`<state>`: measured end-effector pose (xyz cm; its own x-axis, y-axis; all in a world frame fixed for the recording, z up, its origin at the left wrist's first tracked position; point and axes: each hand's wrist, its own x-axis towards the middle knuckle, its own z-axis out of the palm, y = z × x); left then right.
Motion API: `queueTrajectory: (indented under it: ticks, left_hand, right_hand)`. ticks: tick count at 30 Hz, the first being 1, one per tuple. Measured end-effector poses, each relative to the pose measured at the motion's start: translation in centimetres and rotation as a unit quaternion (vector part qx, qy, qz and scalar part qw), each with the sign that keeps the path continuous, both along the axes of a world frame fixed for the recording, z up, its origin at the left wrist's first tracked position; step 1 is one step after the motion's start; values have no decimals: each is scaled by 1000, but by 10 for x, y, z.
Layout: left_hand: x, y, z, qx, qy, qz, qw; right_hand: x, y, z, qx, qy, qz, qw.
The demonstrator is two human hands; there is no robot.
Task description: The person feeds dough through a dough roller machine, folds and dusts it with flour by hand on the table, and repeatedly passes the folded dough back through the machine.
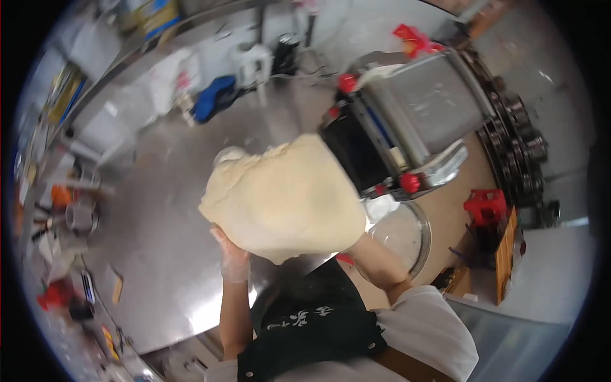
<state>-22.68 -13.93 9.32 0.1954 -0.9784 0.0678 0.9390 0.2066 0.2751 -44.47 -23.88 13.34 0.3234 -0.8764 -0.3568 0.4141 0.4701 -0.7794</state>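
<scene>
A large, thick slab of pale dough (286, 197) is held up over the steel table (159, 254), beside the black feed end of a roller machine (420, 108). My left hand (230, 254), in a clear glove, grips the dough's lower left edge; part of its fingers is behind the dough. The right forearm reaches to the dough's lower right corner, where the dough hides my right hand and its fingers.
A round metal bowl (407, 239) stands below the machine at the right. A blue object (213, 99) and a white plastic container (253, 63) are at the table's back. Tools and tubs line the left edge. A red stool (485, 207) is at the far right.
</scene>
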Motion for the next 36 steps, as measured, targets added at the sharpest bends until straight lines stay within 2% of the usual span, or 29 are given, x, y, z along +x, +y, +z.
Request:
queueTrajectory:
  ticks: [3, 5, 7, 8, 11, 14, 17, 20, 21, 22, 23, 24, 26, 30, 33, 36]
  left_hand:
    - [-49, -64, 77, 126, -76, -104, 984]
    - [-104, -112, 157, 126, -97, -139, 977]
    - [-158, -167, 176, 43, -131, -160, 977]
    - [-185, -194, 187, 26, -113, -195, 974]
    - [-253, -244, 232, 26, -83, -292, 952]
    - [-328, -307, 204, 36, -80, -284, 955]
    - [-373, -339, 186, 158, -120, -272, 942]
    - [-379, -347, 172, 81, -176, -168, 967]
    - [-376, -347, 172, 101, -314, -64, 942]
    - [-370, -344, 178, 119, -443, 40, 888]
    - [-366, -339, 184, 132, -557, 142, 808]
    - [-363, -336, 192, 60, -669, 188, 717]
    - [-359, -334, 204, -89, -833, 261, 480]
    - [-372, -333, 198, -124, -912, 71, 384]
    - [-370, -329, 192, -116, -911, 87, 386]
    - [-362, -324, 192, -90, -920, 43, 379]
  right_hand:
    - [-100, -82, 95, -164, 131, -75, 975]
    - [-170, -124, 157, -247, 210, -129, 937]
    - [-236, -152, 206, -303, 280, -173, 894]
    - [-265, -166, 224, -318, 307, -189, 877]
    - [-336, -209, 247, -336, 393, -209, 830]
    - [-381, -248, 244, -334, 455, -201, 800]
    - [-403, -272, 230, -333, 501, -182, 778]
    - [-412, -286, 221, -339, 541, -162, 752]
    - [-414, -289, 219, -342, 553, -157, 743]
    - [-414, -292, 217, -347, 566, -151, 732]
    - [-415, -294, 216, -350, 577, -145, 723]
    - [-415, -297, 215, -355, 590, -139, 712]
    - [-412, -299, 213, -365, 612, -128, 690]
    - [-406, -301, 208, -383, 653, -106, 644]
    - [-401, -301, 207, -402, 681, -98, 605]
    - [-392, -296, 201, -421, 716, -90, 549]
